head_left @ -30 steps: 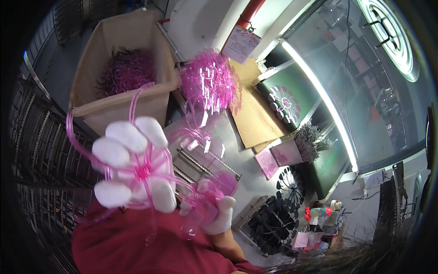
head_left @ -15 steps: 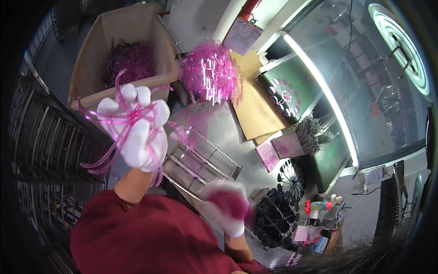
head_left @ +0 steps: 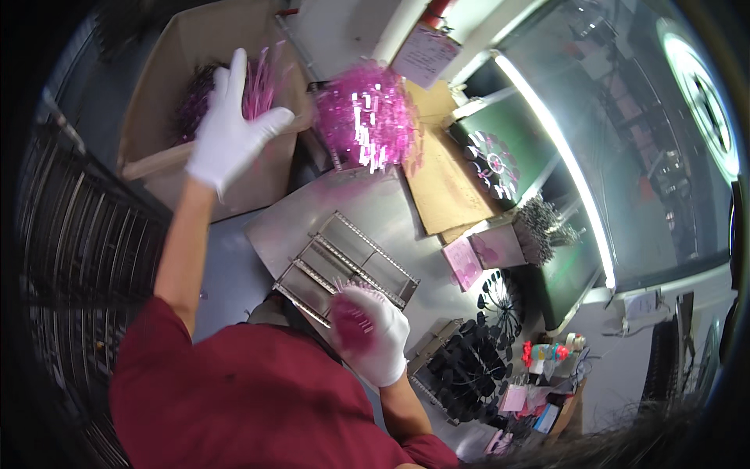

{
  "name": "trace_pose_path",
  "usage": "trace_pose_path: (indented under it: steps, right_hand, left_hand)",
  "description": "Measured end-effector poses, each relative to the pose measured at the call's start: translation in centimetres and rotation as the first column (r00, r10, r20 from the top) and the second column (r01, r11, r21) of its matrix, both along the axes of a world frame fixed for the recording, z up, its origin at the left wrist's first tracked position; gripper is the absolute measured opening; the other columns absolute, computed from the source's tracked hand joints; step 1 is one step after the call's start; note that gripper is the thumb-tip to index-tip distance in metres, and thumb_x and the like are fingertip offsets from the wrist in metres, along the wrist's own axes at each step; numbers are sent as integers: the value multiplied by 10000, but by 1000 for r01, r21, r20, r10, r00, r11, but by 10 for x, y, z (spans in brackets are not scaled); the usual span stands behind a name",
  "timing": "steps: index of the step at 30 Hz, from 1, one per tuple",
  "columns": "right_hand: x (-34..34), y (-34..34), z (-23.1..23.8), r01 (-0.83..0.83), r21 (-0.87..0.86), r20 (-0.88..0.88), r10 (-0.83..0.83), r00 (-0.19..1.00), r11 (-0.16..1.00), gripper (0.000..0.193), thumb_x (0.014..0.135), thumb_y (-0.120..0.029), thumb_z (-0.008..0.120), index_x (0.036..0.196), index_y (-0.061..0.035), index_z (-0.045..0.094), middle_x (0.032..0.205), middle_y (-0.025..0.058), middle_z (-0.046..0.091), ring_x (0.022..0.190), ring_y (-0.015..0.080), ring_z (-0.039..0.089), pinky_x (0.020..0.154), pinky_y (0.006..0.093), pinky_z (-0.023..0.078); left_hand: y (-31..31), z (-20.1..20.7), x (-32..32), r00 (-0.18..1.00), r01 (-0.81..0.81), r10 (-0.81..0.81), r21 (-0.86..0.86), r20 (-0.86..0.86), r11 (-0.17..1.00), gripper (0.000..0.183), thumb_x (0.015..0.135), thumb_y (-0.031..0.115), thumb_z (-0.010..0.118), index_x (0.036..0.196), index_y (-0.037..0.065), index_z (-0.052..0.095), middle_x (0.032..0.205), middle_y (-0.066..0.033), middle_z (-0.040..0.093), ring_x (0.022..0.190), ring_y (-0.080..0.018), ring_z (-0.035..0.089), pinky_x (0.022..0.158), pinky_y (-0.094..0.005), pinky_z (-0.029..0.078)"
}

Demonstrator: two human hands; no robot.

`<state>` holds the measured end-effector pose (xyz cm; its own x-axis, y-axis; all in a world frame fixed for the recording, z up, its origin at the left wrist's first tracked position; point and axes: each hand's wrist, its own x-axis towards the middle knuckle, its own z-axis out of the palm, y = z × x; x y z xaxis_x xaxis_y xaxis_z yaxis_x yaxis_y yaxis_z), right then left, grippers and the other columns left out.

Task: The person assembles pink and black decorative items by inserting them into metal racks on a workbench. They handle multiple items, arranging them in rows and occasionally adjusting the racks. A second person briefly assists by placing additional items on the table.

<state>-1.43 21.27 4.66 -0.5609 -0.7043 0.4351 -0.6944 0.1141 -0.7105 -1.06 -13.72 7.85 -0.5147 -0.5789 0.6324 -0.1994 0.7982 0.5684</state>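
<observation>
My left hand, in a white glove, is stretched out over the beige bin with thumb and fingers apart. Pink strands show just beyond its fingers, over the bin; they look blurred and apart from the glove. My right hand, also white-gloved, is curled round a dark pink rounded thing with short pale pink prongs at its upper edge. Its exact kind is unclear. This hand is above the near end of a metal rack with toothed bars, which lies on the metal table.
A heap of shiny pink pieces sits at the table's far side, by brown cardboard. Grey stems fill a box. Black disc-tipped pieces lie at right. Wire racks line the left; a tube light glows beyond.
My left hand has moved up and away over the bin and opened, letting go of the pink strand cluster. My right hand has shifted slightly left and up, keeping the dark pink thing.
</observation>
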Motion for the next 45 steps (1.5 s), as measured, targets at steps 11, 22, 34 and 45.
trace_pose_path:
  steps: [11, 22, 34, 45]
  right_hand:
    - [-19, -20, 12, 34, 690, 88, -130, 988, 723, 435, 828, -247, 830, 1148, -42, 619, 1081, 209, 688, 956, 419, 717, 750, 518, 586]
    - [-24, -9, -17, 187, 443, 58, -236, 970, 877, 1001, 668, -159, 945, 1524, 37, 463, 1446, 287, 545, 1279, 495, 574, 1196, 554, 404]
    - [-24, -25, -102, 85, 59, 48, -88, 995, 995, 745, 630, -41, 969, 1311, -56, 666, 1262, 204, 693, 1136, 409, 706, 934, 462, 592]
    - [-50, -18, -137, 150, -276, 818, 151, 555, 949, 651, 736, 164, 738, 1346, -16, 599, 1466, 186, 608, 1267, 257, 644, 1040, 378, 553]
  left_hand:
    - [140, -50, 46, 127, 705, -986, 690, 105, 164, 1259, 805, 366, 914, 1719, 71, 99, 1552, -307, 462, 1093, -429, 731, 962, -439, 597]
    - [126, -101, -4, 305, 218, -822, 876, -481, -431, 652, 801, 56, 876, 1381, 23, 580, 1085, -37, 717, 955, -107, 692, 822, -289, 594]
    - [142, -139, 8, 505, 275, -667, 835, -548, -477, 778, 796, -18, 878, 1489, 86, 539, 1244, -36, 693, 1109, -136, 677, 955, -341, 593]
    - [109, -193, 33, 702, 288, -304, 647, -644, -706, 477, 942, -15, 738, 1389, 52, 586, 1126, -121, 717, 1001, -298, 750, 821, -405, 650]
